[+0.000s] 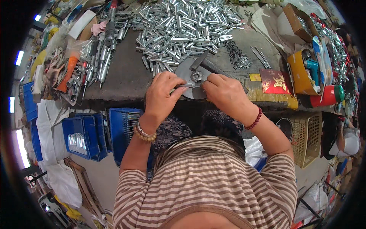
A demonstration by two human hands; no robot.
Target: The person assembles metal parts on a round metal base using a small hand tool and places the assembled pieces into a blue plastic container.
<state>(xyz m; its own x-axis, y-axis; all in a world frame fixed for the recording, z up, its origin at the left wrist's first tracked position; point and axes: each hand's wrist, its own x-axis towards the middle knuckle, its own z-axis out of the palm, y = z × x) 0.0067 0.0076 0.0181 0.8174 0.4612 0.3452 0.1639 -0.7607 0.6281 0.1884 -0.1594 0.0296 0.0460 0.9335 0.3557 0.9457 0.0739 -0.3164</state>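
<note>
My left hand pinches a short shiny metal tube between thumb and forefinger, holding it level over a round grey metal plate. My right hand is closed, its fingertips near the tube's right end; whatever they grip is too small or hidden to name. Between the hands a small lumpy metal piece rests on the plate. Just beyond, a hammer lies with its head on the plate and its dark handle running behind my right hand.
A big heap of shiny metal tubes covers the bench's back. Small dark pins lie right of it, near a red envelope and a yellow box. Tools crowd the left. Blue bins stand below.
</note>
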